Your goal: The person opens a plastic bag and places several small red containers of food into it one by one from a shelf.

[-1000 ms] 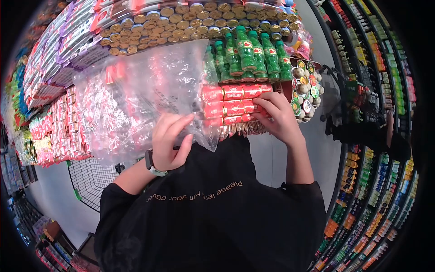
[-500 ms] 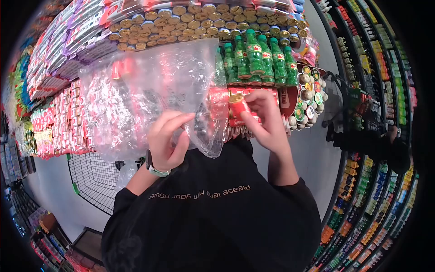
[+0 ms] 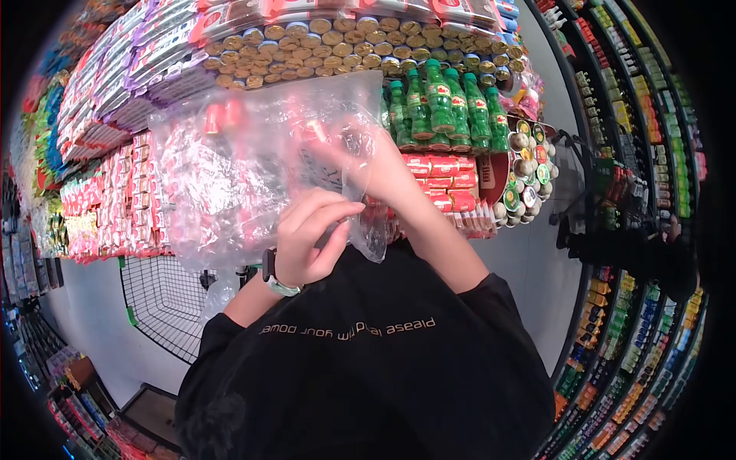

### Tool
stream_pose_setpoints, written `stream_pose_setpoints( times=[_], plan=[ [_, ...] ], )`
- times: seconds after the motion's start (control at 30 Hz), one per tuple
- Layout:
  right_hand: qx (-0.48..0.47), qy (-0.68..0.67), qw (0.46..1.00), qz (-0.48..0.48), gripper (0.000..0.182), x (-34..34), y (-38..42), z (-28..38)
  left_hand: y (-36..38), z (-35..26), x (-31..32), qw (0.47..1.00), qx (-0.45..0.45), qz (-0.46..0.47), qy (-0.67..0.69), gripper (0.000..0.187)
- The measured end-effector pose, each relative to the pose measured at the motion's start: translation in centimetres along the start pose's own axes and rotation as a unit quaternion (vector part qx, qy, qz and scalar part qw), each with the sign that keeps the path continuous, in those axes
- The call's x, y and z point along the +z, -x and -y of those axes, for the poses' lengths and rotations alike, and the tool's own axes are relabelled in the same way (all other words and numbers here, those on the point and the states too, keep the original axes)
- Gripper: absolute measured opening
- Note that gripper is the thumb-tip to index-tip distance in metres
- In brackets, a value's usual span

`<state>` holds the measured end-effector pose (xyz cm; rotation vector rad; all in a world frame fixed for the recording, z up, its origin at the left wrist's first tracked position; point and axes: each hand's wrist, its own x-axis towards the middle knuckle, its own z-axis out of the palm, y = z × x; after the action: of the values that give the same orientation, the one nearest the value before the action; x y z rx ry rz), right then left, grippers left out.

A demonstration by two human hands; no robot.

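Note:
A large clear plastic bag [image 3: 238,184] lies over the stacked goods in front of me. My left hand [image 3: 314,234], with a watch on its wrist, is closed in a pinch at the bag's near right edge. Through the bag's opening reaches my right hand [image 3: 368,157], partly blurred behind the film. Its fingers hold a small red can [image 3: 316,131] with a gold-coloured end, inside the bag. Farther left in the bag are two more red cans [image 3: 213,119], apart from my hands.
Green bottles [image 3: 441,103] stand right of the bag, above stacked red cans [image 3: 443,184]. Behind lie rows of gold-topped cans [image 3: 322,54]. A wire shopping cart [image 3: 165,295] is at the lower left. Shelves [image 3: 613,330] line the right, with a dark-clothed person [image 3: 636,257] nearby.
My right hand has moved left from above the red can stack into the plastic bag, carrying the small red can. My left hand stays at the bag's edge.

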<state>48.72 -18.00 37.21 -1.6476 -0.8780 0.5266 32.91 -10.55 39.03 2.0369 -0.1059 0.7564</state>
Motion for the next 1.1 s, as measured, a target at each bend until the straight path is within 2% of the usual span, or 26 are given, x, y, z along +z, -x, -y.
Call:
stream_pose_setpoints(
  times=[0.03,0.13,0.23,0.33,0.43,0.53,0.57,0.6,0.67,0.7,0.83,0.97,1.1],
  plan=[
    [-0.033,0.004,0.999,-0.010,0.019,0.5,-0.2,-0.4,0.0,-0.1,0.0,1.000,-0.001,0.004,-0.003,0.030],
    [-0.043,-0.030,0.998,0.021,0.020,1.6,-0.6,-0.5,-0.1,-0.1,-0.2,1.000,-0.003,0.013,-0.009,0.028],
    [-0.016,-0.040,0.999,0.027,0.018,1.4,-0.3,-0.5,-0.1,0.1,-0.2,1.000,-0.010,0.015,-0.010,0.028],
    [-0.053,-0.052,0.997,-0.013,0.017,1.3,0.9,0.1,0.2,0.5,-0.1,1.000,-0.019,0.013,-0.005,0.028],
    [-0.118,-0.010,0.993,0.008,0.016,-0.3,1.7,0.1,0.3,0.6,0.1,1.000,-0.023,0.016,0.002,0.028],
    [-0.047,-0.041,0.998,-0.010,0.017,-2.1,3.6,0.8,0.3,0.5,0.0,0.999,-0.040,0.015,0.009,0.029],
    [-0.034,0.011,0.999,0.009,0.015,-3.4,4.0,1.1,0.2,0.5,0.0,0.999,-0.040,0.010,0.013,0.029],
    [-0.037,-0.075,0.996,-0.027,0.011,-3.9,4.8,1.1,0.3,0.5,0.0,0.999,-0.041,0.006,0.019,0.029],
    [-0.106,-0.054,0.990,-0.081,0.008,-5.9,5.6,0.9,0.6,0.9,-0.1,0.999,-0.034,0.002,0.011,0.030],
    [-0.109,-0.027,0.989,-0.091,0.006,-7.3,6.2,0.8,0.7,1.0,-0.1,0.999,-0.037,-0.001,0.015,0.029],
    [-0.064,-0.059,0.984,-0.153,0.012,-10.5,8.1,-0.9,1.3,2.0,0.2,0.999,-0.041,-0.005,0.024,0.029],
    [-0.073,0.042,0.991,-0.099,0.017,-11.8,9.9,-1.9,1.5,2.1,0.2,0.998,-0.048,-0.009,0.031,0.028],
    [-0.127,0.162,0.978,-0.041,0.022,-11.0,10.3,-1.0,1.5,2.2,0.4,0.998,-0.048,-0.005,0.030,0.028]
  ],
)
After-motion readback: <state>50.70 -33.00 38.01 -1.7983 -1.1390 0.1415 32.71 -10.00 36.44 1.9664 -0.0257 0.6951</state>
